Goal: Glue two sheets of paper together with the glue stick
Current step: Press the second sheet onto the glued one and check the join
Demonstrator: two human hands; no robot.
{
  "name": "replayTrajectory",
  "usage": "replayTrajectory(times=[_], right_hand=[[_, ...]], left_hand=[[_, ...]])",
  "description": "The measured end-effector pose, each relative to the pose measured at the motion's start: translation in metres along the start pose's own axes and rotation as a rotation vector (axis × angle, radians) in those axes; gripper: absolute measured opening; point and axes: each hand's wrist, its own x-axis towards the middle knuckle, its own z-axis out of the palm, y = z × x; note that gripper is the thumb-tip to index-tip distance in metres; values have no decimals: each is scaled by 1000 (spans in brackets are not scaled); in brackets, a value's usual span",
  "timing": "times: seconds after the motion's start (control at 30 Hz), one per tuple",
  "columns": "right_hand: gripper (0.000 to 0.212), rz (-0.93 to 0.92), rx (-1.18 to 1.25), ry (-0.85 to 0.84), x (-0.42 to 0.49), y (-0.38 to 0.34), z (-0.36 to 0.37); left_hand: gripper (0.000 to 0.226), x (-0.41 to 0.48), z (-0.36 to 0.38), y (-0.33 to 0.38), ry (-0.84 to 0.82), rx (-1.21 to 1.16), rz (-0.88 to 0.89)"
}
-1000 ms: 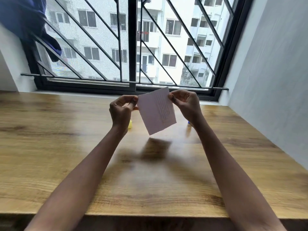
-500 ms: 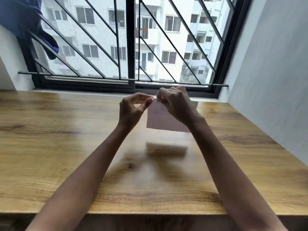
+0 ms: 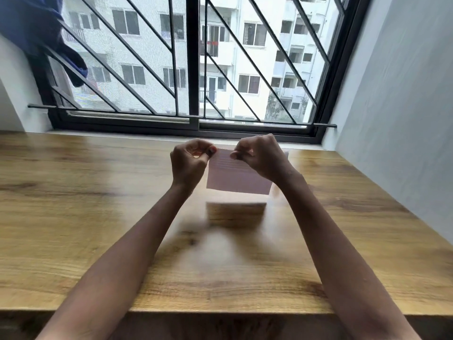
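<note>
- The fingers (image 3: pixel 211 151) of the left hand (image 3: pixel 188 165) are closed in a pinch, thumb against forefinger, on the top left corner of the lined paper (image 3: pixel 235 177).
- The fingers of the right hand (image 3: pixel 262 155) are also curled together, and their tips nip the paper's top edge a little further along.
- The paper hangs between the two hands, nearly upright and clear of the worktop (image 3: pixel 98 217), its lower edge free. A pale reflection of it shows on the wood just below.
- Step in hand, as I judge it: handling or checking the paper in the air, either lining up sheets or testing a bond. I see no glue on it, so I cannot tell whether any has been spread.
- The next move likely calls for laying the paper flat on the worktop and pressing it, or else bringing in the glue stick, which I cannot see from here.
- Count: two hands; one piece of paper as far as I can tell, though it may be two sheets lying face to face; no glue stick in view; one worktop.
- Beyond: a barred window (image 3: pixel 193 69) and a blue cloth (image 3: pixel 31 28) hanging at its left.
</note>
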Motion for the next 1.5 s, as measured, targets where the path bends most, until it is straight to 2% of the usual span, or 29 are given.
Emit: replayTrajectory(times=[0.13, 0.37, 0.53, 0.67, 0.8, 0.9, 0.97, 1.03, 1.13, 1.23, 1.37, 1.43, 1.5], right_hand=[[27, 113, -3, -19, -6, 23, -17], [20, 240, 146, -68, -15, 38, -22], [15, 416, 510, 11, -16, 36, -20], [3, 592, 840, 34, -16, 32, -9], [2, 692, 1016, 20, -17, 35, 4], [3, 752, 1031, 72, -16, 32, 10], [5, 744, 973, 190, -13, 30, 11], [11, 687, 832, 342, -11, 30, 8], [18, 597, 669, 422, -8, 34, 0], [28, 613, 684, 351, -7, 38, -9], [53, 787, 957, 155, -6, 41, -8], [64, 834, 936, 65, -6, 42, 1], [64, 820, 936, -24, -6, 39, 10]], left_hand=[[6, 8, -7, -8, 54, -71, -99], [12, 9, -7, -18, 72, -123, -220], [8, 8, -9, -19, 121, -172, -318], [11, 7, -8, -20, 163, -236, -389], [17, 6, -6, -24, 217, -237, -430], [16, 6, -6, -26, 245, -249, -462], [14, 6, -7, -25, 172, -267, -479], [12, 5, -9, -22, 30, -261, -488], [13, 5, -12, -16, -181, -246, -465], [23, 10, -18, -13, -269, -262, -471], [32, 15, -23, -16, -300, -256, -563], [31, 13, -19, -16, -349, -260, -627], [35, 9, -16, -16, -458, -239, -693]])
